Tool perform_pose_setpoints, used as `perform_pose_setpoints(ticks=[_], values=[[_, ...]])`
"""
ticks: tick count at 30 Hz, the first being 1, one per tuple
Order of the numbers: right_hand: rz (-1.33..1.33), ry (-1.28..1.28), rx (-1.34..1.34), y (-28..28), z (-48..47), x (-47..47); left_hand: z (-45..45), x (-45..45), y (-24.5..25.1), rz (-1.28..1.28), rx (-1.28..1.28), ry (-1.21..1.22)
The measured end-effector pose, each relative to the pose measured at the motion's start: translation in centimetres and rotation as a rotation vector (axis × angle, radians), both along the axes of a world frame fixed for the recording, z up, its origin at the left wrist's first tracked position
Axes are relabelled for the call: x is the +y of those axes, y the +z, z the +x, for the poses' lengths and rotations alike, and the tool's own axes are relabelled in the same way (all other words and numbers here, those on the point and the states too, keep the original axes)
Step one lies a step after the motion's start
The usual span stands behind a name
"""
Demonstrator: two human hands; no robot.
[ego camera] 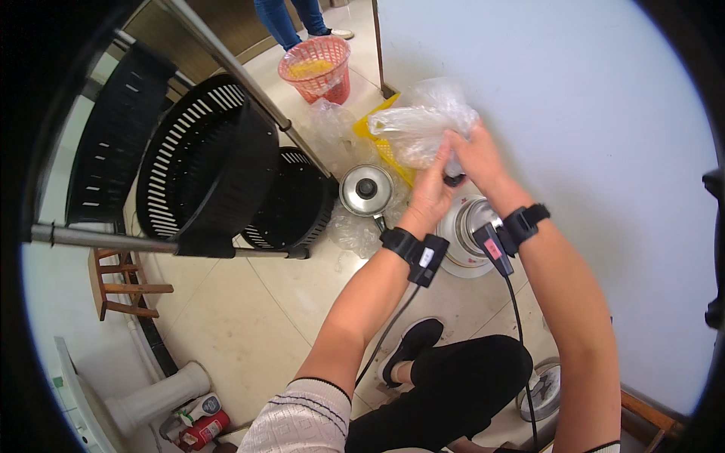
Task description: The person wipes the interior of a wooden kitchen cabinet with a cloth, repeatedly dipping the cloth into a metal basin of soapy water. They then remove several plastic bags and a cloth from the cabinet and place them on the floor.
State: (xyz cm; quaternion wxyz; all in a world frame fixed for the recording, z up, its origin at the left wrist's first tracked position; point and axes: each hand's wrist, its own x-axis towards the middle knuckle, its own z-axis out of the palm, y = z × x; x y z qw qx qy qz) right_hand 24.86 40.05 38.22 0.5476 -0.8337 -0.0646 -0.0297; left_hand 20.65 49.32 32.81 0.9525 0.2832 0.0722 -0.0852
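Observation:
A crumpled clear plastic bag (416, 124) is bunched up in front of me, above the floor. My right hand (481, 156) grips its gathered near end. Close beside it, my left hand (435, 189) pinches the bag's lower part, its fingers mostly hidden. Just under my hands a small dark piece (455, 180) shows; I cannot tell what it belongs to. On the floor left of my left hand stands a lidded steel saucepan (367, 203) with a black knob. Stacked dishes and metal bowls (453, 232) sit partly behind my wrists.
A yellow plastic basket (388, 153) and loose plastic bags (328, 127) lie beyond the saucepan. Black round shelf baskets (187, 164) on a metal frame rise at left. Farther off are a red basket (334, 88) and a person's legs (277, 22). A pale panel (566, 113) borders the right.

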Motion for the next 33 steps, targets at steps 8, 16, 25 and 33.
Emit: perform_pose_setpoints(ticks=[8, 16, 25, 33], values=[[0.078, 0.194, 0.421, -3.8, 5.9, 0.8, 7.9, 3.6, -10.3, 0.031, 0.166, 0.022], [0.055, 0.016, 0.279, -0.5, 3.9, -5.2, 12.8, 5.6, -17.5, -0.061, 0.301, 0.003], [-0.34, -0.296, 0.285, 10.0, -16.8, -18.5, 15.3, 4.9, -21.8, 0.174, 0.397, -0.261], [-0.425, -0.78, 0.364, 16.3, -30.3, -24.9, 17.9, 2.5, -23.3, 1.384, 0.314, -0.363]])
